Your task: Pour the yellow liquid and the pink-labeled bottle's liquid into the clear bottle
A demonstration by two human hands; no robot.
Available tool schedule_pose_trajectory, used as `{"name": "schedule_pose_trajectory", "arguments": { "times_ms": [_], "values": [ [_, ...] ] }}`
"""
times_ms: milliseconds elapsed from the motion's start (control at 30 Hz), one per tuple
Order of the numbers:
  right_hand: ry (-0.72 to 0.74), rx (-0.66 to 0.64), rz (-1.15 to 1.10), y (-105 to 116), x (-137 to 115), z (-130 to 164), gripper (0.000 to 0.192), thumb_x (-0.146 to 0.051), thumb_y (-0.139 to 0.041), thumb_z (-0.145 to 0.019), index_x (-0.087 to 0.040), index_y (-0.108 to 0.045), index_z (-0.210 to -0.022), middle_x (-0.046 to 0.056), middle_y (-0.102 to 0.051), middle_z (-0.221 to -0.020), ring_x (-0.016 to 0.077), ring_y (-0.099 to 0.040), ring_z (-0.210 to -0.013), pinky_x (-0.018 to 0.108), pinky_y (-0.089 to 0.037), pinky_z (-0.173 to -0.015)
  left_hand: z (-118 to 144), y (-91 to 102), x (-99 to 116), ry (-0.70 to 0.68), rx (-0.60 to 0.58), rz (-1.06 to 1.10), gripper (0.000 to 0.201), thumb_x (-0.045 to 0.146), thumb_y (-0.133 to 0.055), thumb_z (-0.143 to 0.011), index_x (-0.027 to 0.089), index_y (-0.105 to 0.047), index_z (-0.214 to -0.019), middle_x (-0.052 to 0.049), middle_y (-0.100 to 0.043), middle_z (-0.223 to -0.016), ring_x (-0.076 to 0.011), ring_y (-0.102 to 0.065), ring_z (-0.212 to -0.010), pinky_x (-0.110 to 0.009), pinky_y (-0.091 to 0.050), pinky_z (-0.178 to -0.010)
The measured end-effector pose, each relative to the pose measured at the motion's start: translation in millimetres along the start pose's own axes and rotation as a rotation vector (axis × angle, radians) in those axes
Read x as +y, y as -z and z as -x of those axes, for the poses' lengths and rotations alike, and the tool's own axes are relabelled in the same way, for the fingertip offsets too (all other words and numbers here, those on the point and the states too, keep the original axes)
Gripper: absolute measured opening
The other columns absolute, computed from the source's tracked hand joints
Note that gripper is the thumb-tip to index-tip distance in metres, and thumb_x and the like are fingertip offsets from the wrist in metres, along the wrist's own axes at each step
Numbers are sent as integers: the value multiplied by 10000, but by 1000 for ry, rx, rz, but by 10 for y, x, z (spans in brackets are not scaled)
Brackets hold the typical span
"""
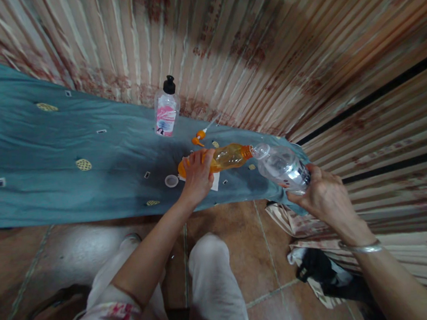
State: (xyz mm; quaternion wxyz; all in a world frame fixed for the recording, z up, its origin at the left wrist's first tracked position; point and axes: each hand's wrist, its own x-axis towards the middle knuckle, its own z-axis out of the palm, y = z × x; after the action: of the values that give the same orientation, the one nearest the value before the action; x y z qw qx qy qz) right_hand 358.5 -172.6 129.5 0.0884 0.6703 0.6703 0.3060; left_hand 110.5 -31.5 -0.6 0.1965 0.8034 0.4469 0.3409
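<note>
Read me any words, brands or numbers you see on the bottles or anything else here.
None can be read.
pump bottle: pink and white label, print too blurred.
orange bottle: no label shows.
clear bottle: no legible print.
small tags on the blue cloth: too small.

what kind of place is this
Probably a room in a home: striped floral curtains hang behind a teal cloth, the tiled floor shows below, and a pump bottle stands on the cloth.

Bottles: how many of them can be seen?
3. A pump bottle stands by the curtain; the left hand holds an orange bottle; the right hand holds a clear bottle.
</note>
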Motion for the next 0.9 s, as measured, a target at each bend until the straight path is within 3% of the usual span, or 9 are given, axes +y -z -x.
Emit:
{"name": "schedule_pose_trajectory", "arguments": {
  "times_ms": [900],
  "values": [
    [-13, -8, -4, -19, 8, 10, 655, -591, -494, -784, -41, -481, -1140, 181, -631, -813, 300, -591, -759, 382, -438, -717, 6, 12, 10, -4, 9, 10, 601, 109, -508, -745, 180, -383, -1328, -139, -456, -1339, -333, -401, -1212, -556, -260, -1037]
  ]
}}
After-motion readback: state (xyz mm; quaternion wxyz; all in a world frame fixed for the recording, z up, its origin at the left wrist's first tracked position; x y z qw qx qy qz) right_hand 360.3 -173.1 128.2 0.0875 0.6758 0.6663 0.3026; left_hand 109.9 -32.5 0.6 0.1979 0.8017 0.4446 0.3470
